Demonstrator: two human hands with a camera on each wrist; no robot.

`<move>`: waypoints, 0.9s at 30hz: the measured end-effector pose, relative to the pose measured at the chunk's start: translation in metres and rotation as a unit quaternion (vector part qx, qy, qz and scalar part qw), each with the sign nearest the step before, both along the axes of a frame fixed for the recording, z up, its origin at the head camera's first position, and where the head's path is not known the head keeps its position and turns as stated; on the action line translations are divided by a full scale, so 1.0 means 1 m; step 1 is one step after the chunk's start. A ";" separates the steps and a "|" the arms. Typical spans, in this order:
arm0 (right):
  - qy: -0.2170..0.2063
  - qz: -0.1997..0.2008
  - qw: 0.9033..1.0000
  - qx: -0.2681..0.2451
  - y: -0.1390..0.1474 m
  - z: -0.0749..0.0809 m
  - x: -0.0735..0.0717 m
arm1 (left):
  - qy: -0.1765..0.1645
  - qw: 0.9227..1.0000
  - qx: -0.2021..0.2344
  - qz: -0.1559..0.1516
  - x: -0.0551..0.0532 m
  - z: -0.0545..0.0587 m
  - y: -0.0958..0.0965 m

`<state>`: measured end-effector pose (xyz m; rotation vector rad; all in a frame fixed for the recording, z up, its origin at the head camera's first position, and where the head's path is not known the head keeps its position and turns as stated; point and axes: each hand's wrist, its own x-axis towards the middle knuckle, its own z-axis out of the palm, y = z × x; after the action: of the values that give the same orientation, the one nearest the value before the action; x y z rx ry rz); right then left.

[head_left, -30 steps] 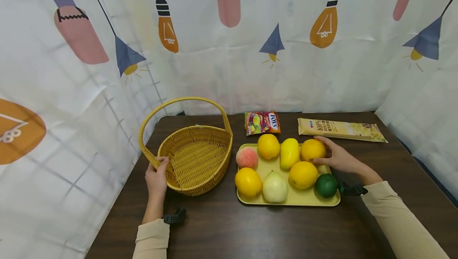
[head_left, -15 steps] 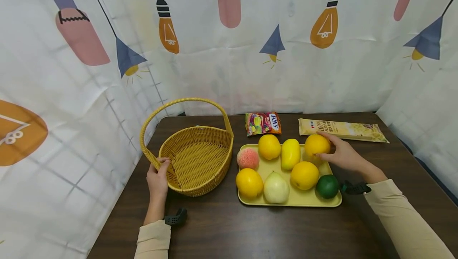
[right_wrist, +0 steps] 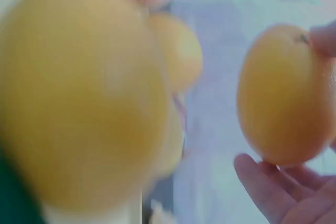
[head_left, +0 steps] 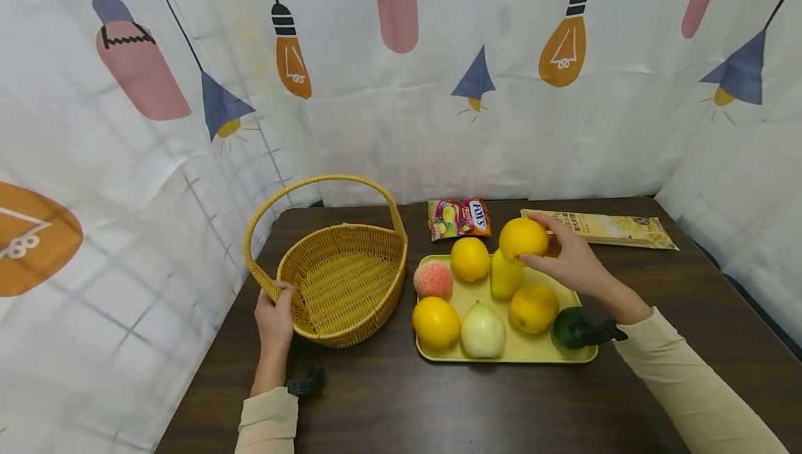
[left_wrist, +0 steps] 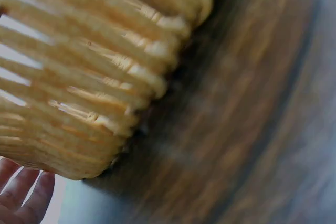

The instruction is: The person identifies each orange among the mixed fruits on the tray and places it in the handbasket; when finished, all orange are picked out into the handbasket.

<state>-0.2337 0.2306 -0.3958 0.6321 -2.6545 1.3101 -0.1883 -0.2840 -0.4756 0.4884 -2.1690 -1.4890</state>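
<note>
My right hand (head_left: 576, 262) pinches an orange (head_left: 523, 238) between thumb and fingers, raised above the back of the yellow tray (head_left: 460, 297). The right wrist view shows the same orange (right_wrist: 286, 95) apart from the other fruit. Below it on the tray lies a long yellow fruit (head_left: 504, 278), partly covered by the held orange. At the left, my left hand (head_left: 274, 318) holds the woven basket (head_left: 379, 311) where its handle meets the rim. Nothing lies in the basket. In the left wrist view, fingertips (left_wrist: 37, 195) touch its weave.
The tray also bears a peach (head_left: 433, 279), several oranges (head_left: 436, 322), a pale green pear (head_left: 483, 330) and a dark green fruit (head_left: 569, 329) partly behind the right wrist strap. A candy bag (head_left: 459, 218) and a long noodle packet (head_left: 617, 230) lie behind on the dark table (head_left: 401, 405).
My right hand has lifted the orange off the tray's back right corner and carried it up and left, over the long yellow fruit. The left hand and basket stay in place.
</note>
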 end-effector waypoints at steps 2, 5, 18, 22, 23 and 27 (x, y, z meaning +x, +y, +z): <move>0.003 0.007 1.000 -0.016 -0.014 0.002 0.001 | 0.005 1.000 0.021 0.003 0.000 -0.002 0.001; -0.003 0.023 0.999 -0.045 -0.035 0.004 0.003 | 0.008 0.999 0.047 -0.002 0.003 -0.002 0.002; -0.051 0.054 0.988 -0.136 -0.110 0.002 0.008 | 0.025 0.996 0.078 -0.031 0.011 0.014 0.010; -0.059 0.077 0.984 -0.150 -0.133 0.002 0.015 | 0.022 0.996 0.084 -0.029 0.004 0.000 0.003; -0.060 0.083 0.983 -0.150 -0.139 0.005 0.019 | 0.021 0.996 0.084 -0.030 0.003 -0.002 0.002; -0.075 0.109 0.978 -0.160 -0.160 0.017 0.036 | 0.016 0.996 0.082 -0.029 0.003 -0.006 0.001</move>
<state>-0.1977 0.0706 -0.3788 0.8214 -2.4527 1.8627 -0.1852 -0.2833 -0.4815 0.4572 -2.0613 -1.7042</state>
